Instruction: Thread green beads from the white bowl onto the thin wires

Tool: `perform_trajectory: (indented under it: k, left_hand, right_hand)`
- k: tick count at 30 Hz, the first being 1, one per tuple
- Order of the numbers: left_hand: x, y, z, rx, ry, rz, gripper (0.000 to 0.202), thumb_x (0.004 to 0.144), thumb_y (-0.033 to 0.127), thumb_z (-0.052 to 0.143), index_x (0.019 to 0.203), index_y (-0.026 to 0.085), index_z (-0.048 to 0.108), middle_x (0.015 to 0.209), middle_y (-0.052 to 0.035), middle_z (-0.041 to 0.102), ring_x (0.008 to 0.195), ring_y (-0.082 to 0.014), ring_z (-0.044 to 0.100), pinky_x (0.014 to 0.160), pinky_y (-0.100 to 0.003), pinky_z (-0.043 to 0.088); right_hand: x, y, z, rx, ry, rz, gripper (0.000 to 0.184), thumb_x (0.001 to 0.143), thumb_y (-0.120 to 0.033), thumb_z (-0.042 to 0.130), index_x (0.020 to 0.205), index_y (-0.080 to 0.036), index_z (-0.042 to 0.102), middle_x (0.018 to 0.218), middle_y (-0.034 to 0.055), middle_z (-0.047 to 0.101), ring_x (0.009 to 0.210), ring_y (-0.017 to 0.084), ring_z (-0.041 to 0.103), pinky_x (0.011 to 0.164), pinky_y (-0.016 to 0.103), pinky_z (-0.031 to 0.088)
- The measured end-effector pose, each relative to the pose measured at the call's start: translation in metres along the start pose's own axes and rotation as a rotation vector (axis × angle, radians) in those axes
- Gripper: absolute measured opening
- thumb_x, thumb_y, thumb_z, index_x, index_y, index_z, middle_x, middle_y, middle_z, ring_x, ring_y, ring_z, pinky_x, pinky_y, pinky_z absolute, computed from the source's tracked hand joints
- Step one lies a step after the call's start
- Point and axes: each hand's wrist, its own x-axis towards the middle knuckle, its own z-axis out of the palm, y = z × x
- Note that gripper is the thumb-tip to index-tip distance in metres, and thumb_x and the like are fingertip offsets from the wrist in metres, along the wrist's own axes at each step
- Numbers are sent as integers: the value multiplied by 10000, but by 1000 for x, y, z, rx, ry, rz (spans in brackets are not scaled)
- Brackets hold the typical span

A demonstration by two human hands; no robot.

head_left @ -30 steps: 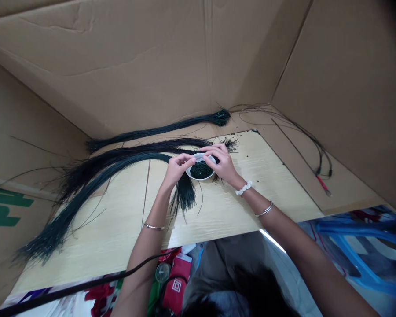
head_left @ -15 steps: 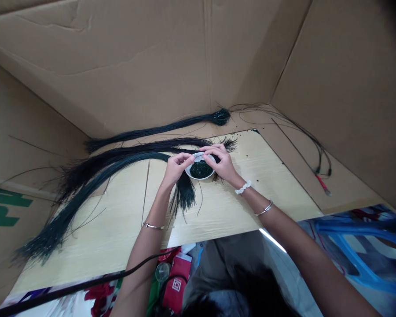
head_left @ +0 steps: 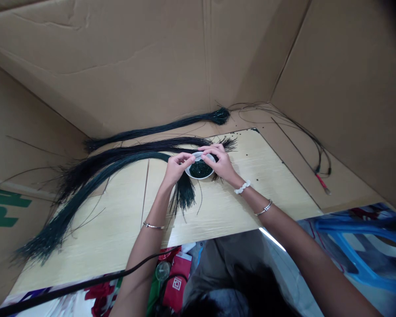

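My left hand and my right hand meet over a small white bowl filled with tiny dark beads. Both hands have their fingertips pinched together just above the bowl's far rim; what they pinch is too small to make out. A bundle of thin dark green wires runs under my left hand and fans out at its near end. The bowl stands on a pale wooden board.
Two more long dark wire bundles lie behind the bowl toward the cardboard wall. Thin black cables with a red end lie at right. A black cord, red packaging and a blue plastic chair show below the board's edge.
Both hands stay pinched over the bowl; the right fingertips have shifted slightly left toward the left hand's. Nothing else has moved.
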Motion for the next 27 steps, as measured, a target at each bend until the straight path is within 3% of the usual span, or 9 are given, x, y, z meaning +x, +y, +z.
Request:
perform_trajectory:
  k: [27]
  left_hand:
    - [-1, 4, 1, -15, 2, -6, 329, 755, 491, 861, 848, 183, 793, 799, -34, 751, 726, -160, 633, 727, -292, 472]
  right_hand:
    - [0, -2, -2, -26, 21, -12, 59, 945, -294, 688, 886, -294, 696, 1189, -13, 788, 1108, 275, 578, 1058, 556, 480]
